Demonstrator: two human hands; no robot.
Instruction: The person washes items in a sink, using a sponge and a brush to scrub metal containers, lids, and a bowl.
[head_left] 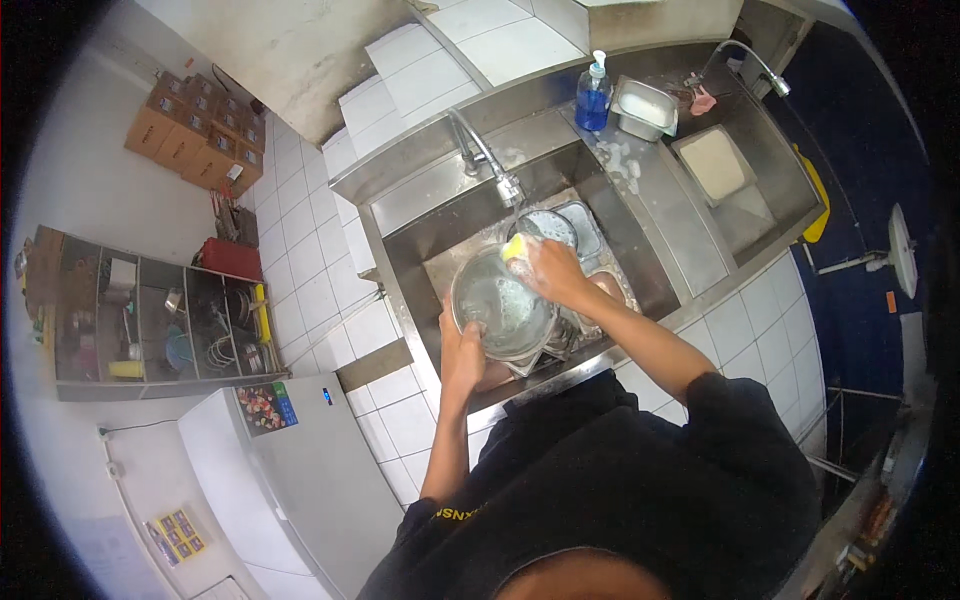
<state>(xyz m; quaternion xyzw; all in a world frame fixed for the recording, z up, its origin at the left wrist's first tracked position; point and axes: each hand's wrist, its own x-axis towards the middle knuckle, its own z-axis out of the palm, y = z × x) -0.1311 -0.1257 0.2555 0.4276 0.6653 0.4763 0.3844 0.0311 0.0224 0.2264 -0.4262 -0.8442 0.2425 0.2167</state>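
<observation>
Over the left basin of a steel sink [640,235], my left hand [463,345] grips the near-left rim of a round metal bowl [500,305], thumb inside the wall. The bowl is tilted toward me, with suds and a wet sheen inside. My right hand [548,268], covered in foam, holds a yellow sponge [515,247] against the bowl's far rim. Beneath and beside the bowl lie a round sudsy pan [552,228] and a rectangular metal container [582,230]. More metal ware underneath is partly hidden by the bowl and my right arm.
A curved faucet [485,155] hangs just beyond the bowl. On the counter stand a blue soap bottle [593,95] and a metal tub of suds [645,108]. The right basin holds a pale rectangular block or container [714,165]. A white refrigerator [290,480] and shelves [165,320] are to my left.
</observation>
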